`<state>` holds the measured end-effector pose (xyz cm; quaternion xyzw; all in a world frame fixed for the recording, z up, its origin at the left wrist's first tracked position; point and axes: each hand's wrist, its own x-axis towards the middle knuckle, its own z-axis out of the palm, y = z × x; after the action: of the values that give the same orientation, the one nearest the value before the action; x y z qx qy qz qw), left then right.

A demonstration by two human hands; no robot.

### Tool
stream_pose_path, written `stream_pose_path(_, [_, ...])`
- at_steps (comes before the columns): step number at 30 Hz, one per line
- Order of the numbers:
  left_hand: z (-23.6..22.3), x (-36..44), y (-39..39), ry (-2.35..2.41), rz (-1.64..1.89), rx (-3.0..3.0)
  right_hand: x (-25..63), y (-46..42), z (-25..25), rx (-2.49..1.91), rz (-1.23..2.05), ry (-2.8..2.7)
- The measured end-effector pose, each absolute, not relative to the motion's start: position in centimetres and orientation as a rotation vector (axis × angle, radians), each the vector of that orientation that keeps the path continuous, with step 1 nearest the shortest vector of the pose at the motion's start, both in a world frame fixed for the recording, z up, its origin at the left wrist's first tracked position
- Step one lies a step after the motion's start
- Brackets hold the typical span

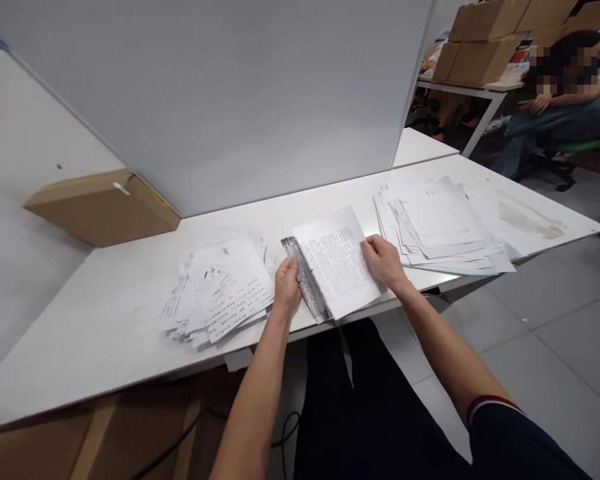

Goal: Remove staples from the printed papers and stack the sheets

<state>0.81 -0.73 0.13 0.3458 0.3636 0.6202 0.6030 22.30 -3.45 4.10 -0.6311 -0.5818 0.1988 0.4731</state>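
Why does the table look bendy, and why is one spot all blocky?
Head view: the wide lens bows the long white table and the grey divider panel; even light, soft shadows; the seated person's face at top right is pixelated; the printed sheet between the left hand and right hand stays sharp.

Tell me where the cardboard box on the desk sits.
The cardboard box sits far left on the white desk, against the grey partition.

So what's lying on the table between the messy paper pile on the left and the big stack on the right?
In the head view, a printed sheet held by both hands, left hand and right hand.
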Motion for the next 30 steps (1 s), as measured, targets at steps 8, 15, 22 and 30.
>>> stream_pose_path(8, [-0.1,0.7,-0.8,0.853,1.422,0.839,19.3,-3.2,2.7,-1.583,0.566,-1.52])
stream_pose_path(15, [0.5,0.9,-1.0,0.775,1.528,0.877,20.4,-3.1,2.3,-1.456,0.961,-1.307])
stream_pose_path(22, [0.6,0.4,-1.1,0.723,1.596,0.942,20.2,-3.0,4.0,-1.027,1.091,-1.202])
stream_pose_path(30, [0.3,0.1,-1.5,0.974,1.56,1.235,19.3,-3.1,2.7,-0.913,1.046,-1.133])
